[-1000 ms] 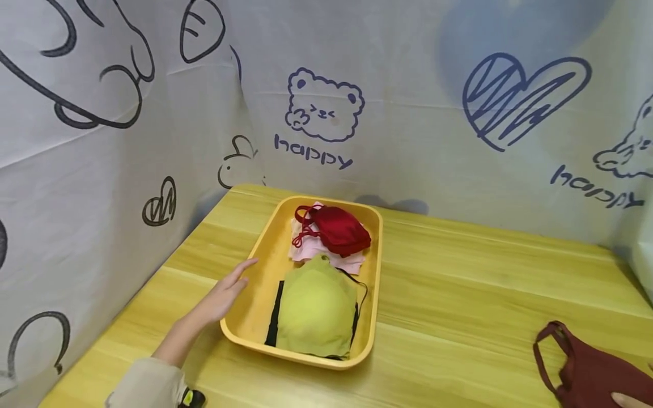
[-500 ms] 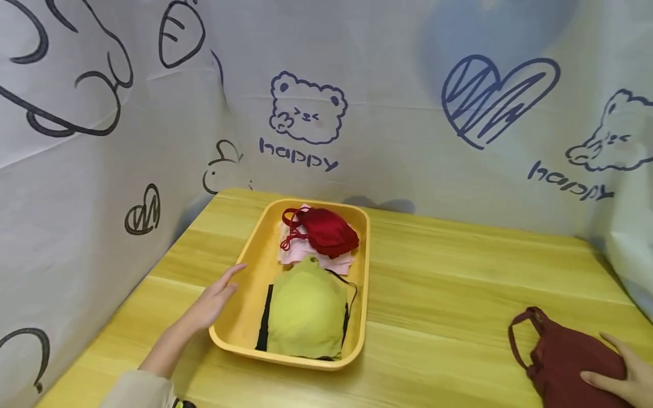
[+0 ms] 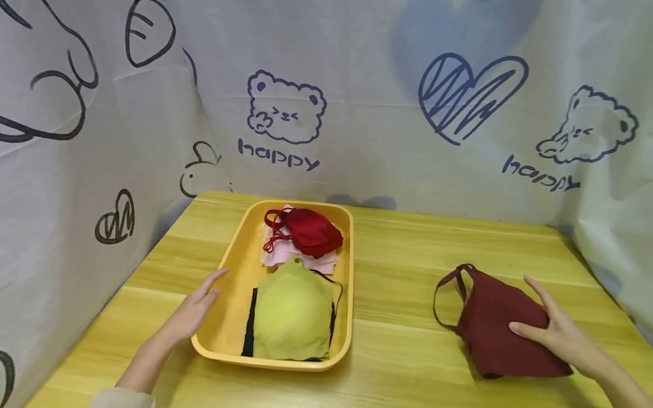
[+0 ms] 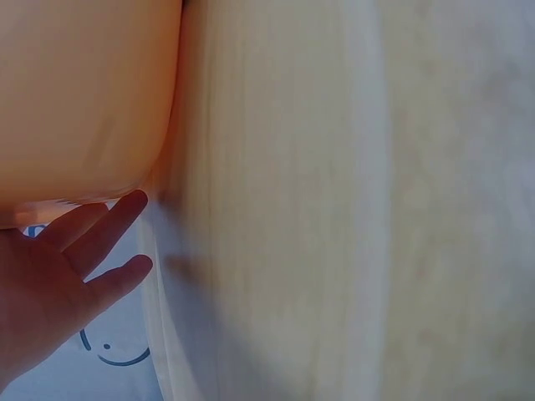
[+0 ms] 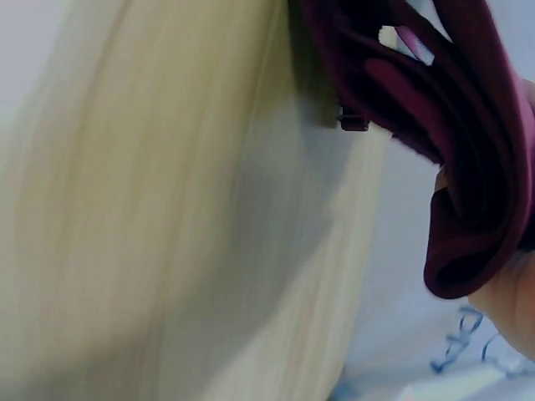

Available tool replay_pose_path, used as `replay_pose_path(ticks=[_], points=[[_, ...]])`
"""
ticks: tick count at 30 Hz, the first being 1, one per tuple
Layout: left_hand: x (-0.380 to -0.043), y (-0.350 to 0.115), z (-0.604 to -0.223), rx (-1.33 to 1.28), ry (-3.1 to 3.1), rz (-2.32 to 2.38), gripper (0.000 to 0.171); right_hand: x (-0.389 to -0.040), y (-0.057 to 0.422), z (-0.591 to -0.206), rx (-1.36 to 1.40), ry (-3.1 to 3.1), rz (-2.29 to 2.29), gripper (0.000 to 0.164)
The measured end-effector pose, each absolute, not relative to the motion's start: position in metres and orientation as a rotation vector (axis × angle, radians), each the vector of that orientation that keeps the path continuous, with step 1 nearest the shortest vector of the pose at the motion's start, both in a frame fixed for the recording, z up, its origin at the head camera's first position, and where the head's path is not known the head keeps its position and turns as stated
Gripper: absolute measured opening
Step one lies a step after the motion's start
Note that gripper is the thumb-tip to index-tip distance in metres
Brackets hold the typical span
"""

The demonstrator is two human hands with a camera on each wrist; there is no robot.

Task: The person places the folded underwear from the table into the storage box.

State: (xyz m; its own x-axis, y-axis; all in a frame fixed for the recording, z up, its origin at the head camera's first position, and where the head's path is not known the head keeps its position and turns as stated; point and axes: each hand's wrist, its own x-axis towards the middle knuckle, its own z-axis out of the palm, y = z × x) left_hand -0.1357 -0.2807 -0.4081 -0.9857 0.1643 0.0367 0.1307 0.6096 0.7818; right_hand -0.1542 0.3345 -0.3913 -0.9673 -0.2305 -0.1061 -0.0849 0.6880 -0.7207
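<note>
My right hand (image 3: pixel 568 337) grips a folded maroon bra (image 3: pixel 502 323) over the right part of the table, thumb on its near face. The bra's strap loops out to the left. In the right wrist view the folded layers of the bra (image 5: pixel 476 150) show above the wood. My left hand (image 3: pixel 191 314) lies along the left side of a yellow tray (image 3: pixel 350 306), fingers extended at the rim. Inside the tray, a yellow-green bra (image 3: pixel 293 317) lies on black clothing (image 3: pixel 249 326) at the near end. A shiny red bra (image 3: pixel 311 232) rests on pink fabric (image 3: pixel 275 258) at the far end.
The wooden table (image 3: pixel 398 266) runs back to a white cloth backdrop (image 3: pixel 372 141) with drawn bears and hearts. Another stretch of cloth (image 3: pixel 143 141) closes off the left side. Bare wood shows between the tray and the maroon bra.
My right hand has come in from the right edge with the maroon bra, moving left toward the tray. The head view has turned rightward; the left hand stays at the tray's side.
</note>
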Motion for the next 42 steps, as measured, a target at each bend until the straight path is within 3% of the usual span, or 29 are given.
replay_pose_path(ticks=[11, 42], points=[[-0.136, -0.283, -0.411, 0.256, 2.790, 1.335, 0.045, -0.162, 0.284, -0.368, -0.379, 2.463, -1.574, 0.079], [-0.137, -0.284, -0.409, 0.242, 2.789, 1.323, 0.044, -0.185, 0.202, -0.352, -0.857, 1.940, -1.980, 0.072]])
